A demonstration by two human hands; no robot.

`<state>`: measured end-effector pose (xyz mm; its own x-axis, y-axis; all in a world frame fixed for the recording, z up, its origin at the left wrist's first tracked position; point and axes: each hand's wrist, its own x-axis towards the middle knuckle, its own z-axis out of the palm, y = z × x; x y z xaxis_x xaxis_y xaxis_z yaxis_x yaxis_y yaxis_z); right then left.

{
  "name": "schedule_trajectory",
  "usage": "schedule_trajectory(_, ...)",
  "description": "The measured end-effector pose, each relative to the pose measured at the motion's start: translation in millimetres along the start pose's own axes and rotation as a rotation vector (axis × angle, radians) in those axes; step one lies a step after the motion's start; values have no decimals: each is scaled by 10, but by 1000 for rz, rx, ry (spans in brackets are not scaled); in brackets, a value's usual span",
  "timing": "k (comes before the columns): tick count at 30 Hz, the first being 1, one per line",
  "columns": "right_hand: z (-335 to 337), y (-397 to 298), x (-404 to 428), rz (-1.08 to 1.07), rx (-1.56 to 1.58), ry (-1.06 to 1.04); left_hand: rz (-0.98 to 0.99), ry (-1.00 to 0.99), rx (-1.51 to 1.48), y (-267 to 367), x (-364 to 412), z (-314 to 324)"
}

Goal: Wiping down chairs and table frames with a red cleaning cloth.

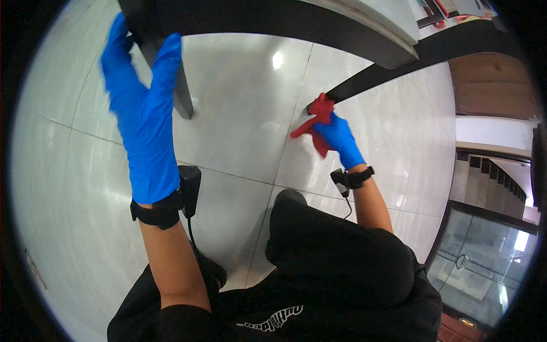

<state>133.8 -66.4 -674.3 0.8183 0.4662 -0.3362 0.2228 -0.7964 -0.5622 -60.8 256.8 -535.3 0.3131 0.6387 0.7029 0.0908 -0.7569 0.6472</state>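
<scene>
My left hand (147,102), in a blue glove, is raised at the upper left, with thumb and fingers spread on either side of the top of a dark table leg (183,94). Whether it touches the leg is unclear. At the right, my right hand (339,137), also gloved in blue, grips a red cloth (321,124). The cloth lies against the lower end of another dark leg (359,83). A black device is strapped to each wrist.
The table's dark frame (265,19) crosses the top, under a pale top slab (384,21). Glossy floor tiles (230,107) lie below. A glass-fronted door or cabinet (483,256) stands at the lower right, with a staircase (498,171) beyond.
</scene>
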Motion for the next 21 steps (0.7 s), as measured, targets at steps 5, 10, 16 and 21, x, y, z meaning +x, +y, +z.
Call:
schedule_trajectory(5, -660, -579, -302, -254, 82, 374, -352, -178, -253, -8, -19, -20)
schedule_trajectory(10, -617, -579, -241, -86, -214, 227, -272, -69, -158, -142, 60, 85)
schedule_trajectory(16, 165, -87, 51, 101, -387, -76, -251, -119, -175, -79, 145, 13)
schedule_trajectory(21, 214, 249, 88, 115, -64, -212, -285, -106, -117, -238, -73, 129)
